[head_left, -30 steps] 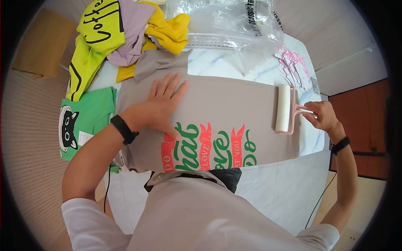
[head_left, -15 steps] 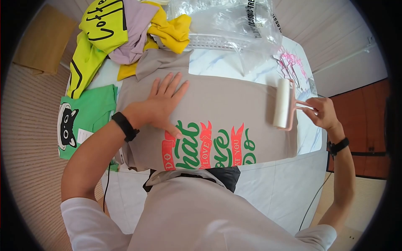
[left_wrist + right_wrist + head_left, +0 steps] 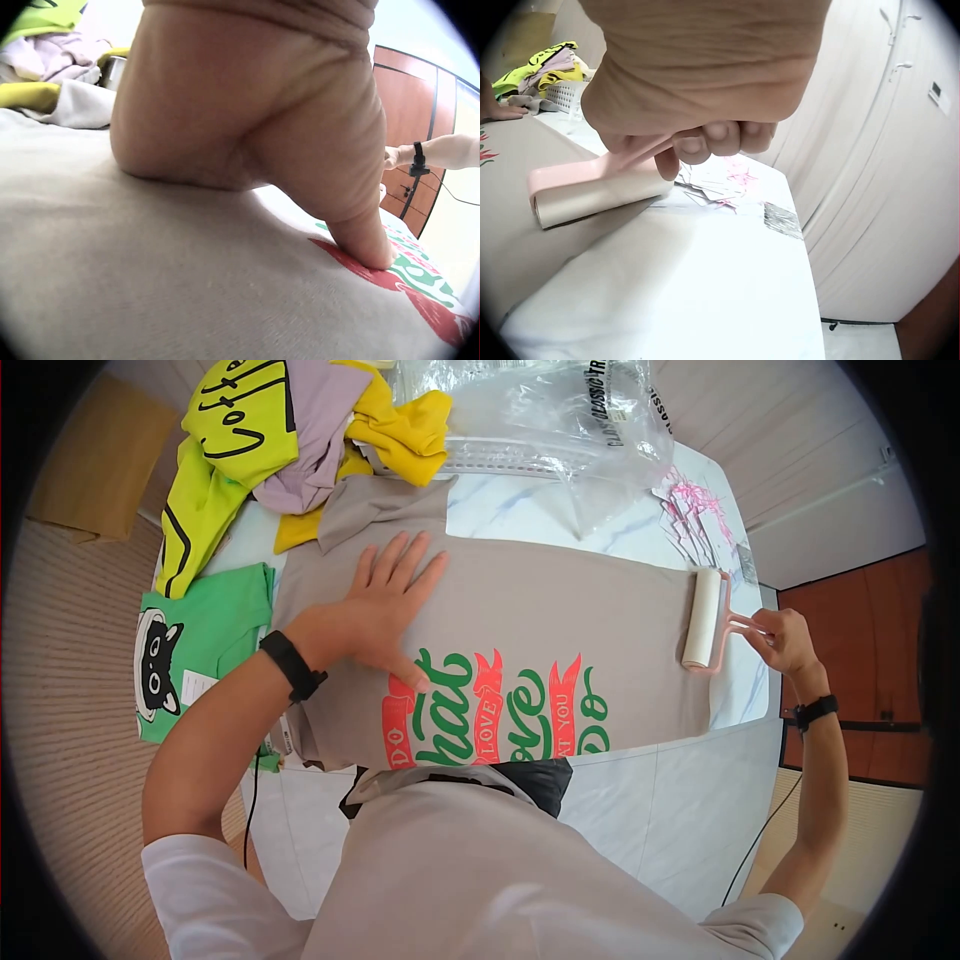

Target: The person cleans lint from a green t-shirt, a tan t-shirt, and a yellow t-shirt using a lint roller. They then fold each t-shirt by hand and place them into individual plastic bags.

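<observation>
A greyish-beige T-shirt (image 3: 560, 595) with green and red lettering lies flat across the table. My left hand (image 3: 385, 610) rests on it with fingers spread, the thumb beside the print. In the left wrist view the palm side of the left hand (image 3: 247, 112) presses the cloth. My right hand (image 3: 785, 642) grips the pink handle of a lint roller (image 3: 703, 622). The white roll lies along the shirt's right end, by the hem. In the right wrist view the fingers curl round the handle, and the lint roller (image 3: 600, 199) overlaps the shirt's edge.
At the back left lie a yellow-green garment (image 3: 240, 445), a lilac one (image 3: 310, 430) and a yellow one (image 3: 400, 435). A green shirt (image 3: 225, 610) with a cat print is at left. Clear plastic bags (image 3: 550, 440) cover a white basket. Pink-stringed tags (image 3: 695, 510) lie back right.
The lint roller moved slightly up and left, then back right to the shirt's end, with my right hand holding it. My left hand has stayed in place on the shirt.
</observation>
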### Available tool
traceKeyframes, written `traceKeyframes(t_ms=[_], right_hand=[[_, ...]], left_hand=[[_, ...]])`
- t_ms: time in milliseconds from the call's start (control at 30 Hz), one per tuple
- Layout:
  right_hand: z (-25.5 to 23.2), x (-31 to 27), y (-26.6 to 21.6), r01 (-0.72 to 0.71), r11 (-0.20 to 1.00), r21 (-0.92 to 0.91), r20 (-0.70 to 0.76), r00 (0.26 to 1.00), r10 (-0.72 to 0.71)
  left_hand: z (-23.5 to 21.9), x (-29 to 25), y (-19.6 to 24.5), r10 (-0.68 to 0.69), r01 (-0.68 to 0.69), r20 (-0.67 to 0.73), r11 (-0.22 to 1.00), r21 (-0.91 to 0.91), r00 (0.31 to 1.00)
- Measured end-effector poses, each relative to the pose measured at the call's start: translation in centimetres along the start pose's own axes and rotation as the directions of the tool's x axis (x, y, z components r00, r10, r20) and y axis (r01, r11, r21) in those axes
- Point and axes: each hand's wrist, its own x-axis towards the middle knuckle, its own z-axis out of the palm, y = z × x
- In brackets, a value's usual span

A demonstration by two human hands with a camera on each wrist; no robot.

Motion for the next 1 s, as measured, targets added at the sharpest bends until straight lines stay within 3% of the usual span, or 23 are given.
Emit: traceKeyframes(t_ms=[100,300,433,533,600,867,1000], right_hand=[[-0.7,-0.6,1.1,-0.025,0.994,-0.108,0.036,0.999,0.029],[-2.2,0.7,-3.4,-0.068,0.997,0.041,-0.007,0.998,0.069],[0.1,1.5,-9.0,0.199,0.969,0.148,-0.021,0.980,-0.199],[1.0,0.6,-8.4,0.138,0.982,0.129,0.047,0.988,-0.145],[1.5,-0.9,-5.5,0.106,0.989,0.103,0.066,0.991,-0.113],[-1.1,-6.3,-0.4,-0.021,0.993,-0.114,0.058,0.998,0.028],[-2.5,-5.6,-1.5,-0.086,0.996,-0.016,-0.036,0.996,0.086]], left_hand=[[0.3,-0.2,-0.1,0.003,-0.003,-0.017,1.000,0.003,1.000],[0.3,-0.1,0.0,-0.015,0.015,-0.007,1.000,-0.001,1.000],[0.1,0.1,0.2,-0.030,0.030,0.018,0.999,0.023,0.999],[0.3,0.0,0.2,-0.022,0.022,0.010,1.000,0.011,1.000],[0.4,0.0,0.0,-0.016,0.016,-0.003,1.000,0.005,1.000],[0.5,-0.1,-0.1,-0.002,0.002,-0.018,1.000,0.014,1.000],[0.6,-0.2,-0.3,0.003,-0.003,-0.023,1.000,0.003,1.000]])
